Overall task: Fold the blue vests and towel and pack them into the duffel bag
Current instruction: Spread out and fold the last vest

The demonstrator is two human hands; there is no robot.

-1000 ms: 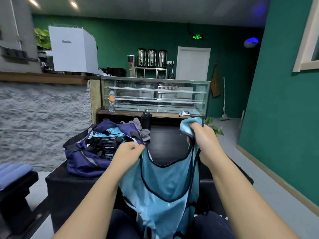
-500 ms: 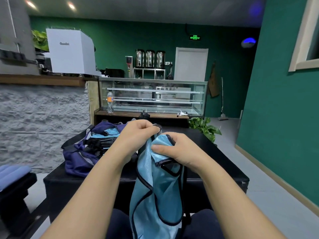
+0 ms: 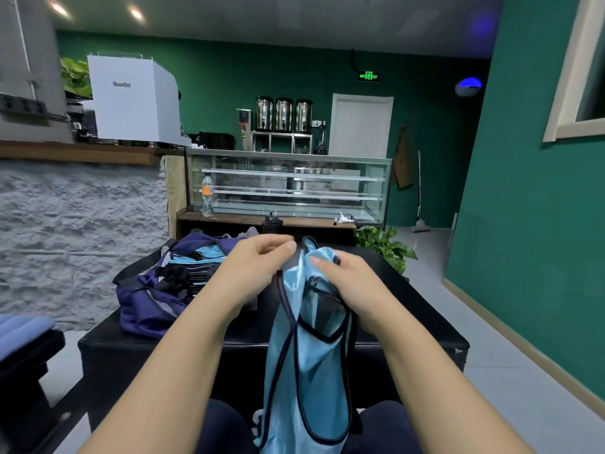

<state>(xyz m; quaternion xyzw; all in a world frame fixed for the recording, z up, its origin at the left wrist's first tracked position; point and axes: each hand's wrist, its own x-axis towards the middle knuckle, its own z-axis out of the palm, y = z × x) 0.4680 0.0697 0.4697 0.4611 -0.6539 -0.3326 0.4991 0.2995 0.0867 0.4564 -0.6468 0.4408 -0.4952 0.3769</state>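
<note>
A light blue mesh vest (image 3: pixel 311 371) with dark trim hangs folded lengthwise over my lap and the table's near edge. My right hand (image 3: pixel 347 286) grips its bunched shoulder straps at the top. My left hand (image 3: pixel 255 270) is just left of the straps with fingers curled; the vest's left edge runs behind its palm, so I cannot tell whether it holds fabric. The navy duffel bag (image 3: pixel 147 299) lies open on the left of the black table (image 3: pixel 419 319), with folded blue vests (image 3: pixel 196 258) stacked inside. A bit of grey cloth (image 3: pixel 252 231) shows behind the bag.
A black bottle (image 3: pixel 271 222) stands at the table's far edge. A potted plant (image 3: pixel 386 249) sits beyond the far right corner. A bench with a blue cushion (image 3: pixel 23 329) is at the left. A glass display case (image 3: pixel 288 188) stands behind.
One second ago the vest was spread wide between both hands. The hands came together, doubling it lengthwise. Since half a second ago my left hand has eased slightly left of the straps.
</note>
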